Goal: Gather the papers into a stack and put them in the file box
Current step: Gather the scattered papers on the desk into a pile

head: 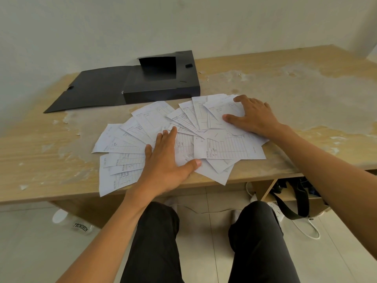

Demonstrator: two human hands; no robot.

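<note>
Receipts (228, 148) lay fanned across the desk (295, 84); my left hand (163, 160) and right hand (255, 117) pressed them open-palmed, presumably to sweep them together for the open file box (163, 88).

Thin white papers (228, 148), matt and printed with ruled forms, lie on a bench (306, 84) of pale wood-grain laminate. Its smooth skin is peeled in patches, baring a rough, chalky layer. The file box (161, 92) is stiff black sheet with a dull, matt finish; whether plastic or card cannot be told. Behind is a matt painted wall (183, 21); below, glossy pale floor tiles (30, 252) and dark cloth trousers (155, 242).
</note>
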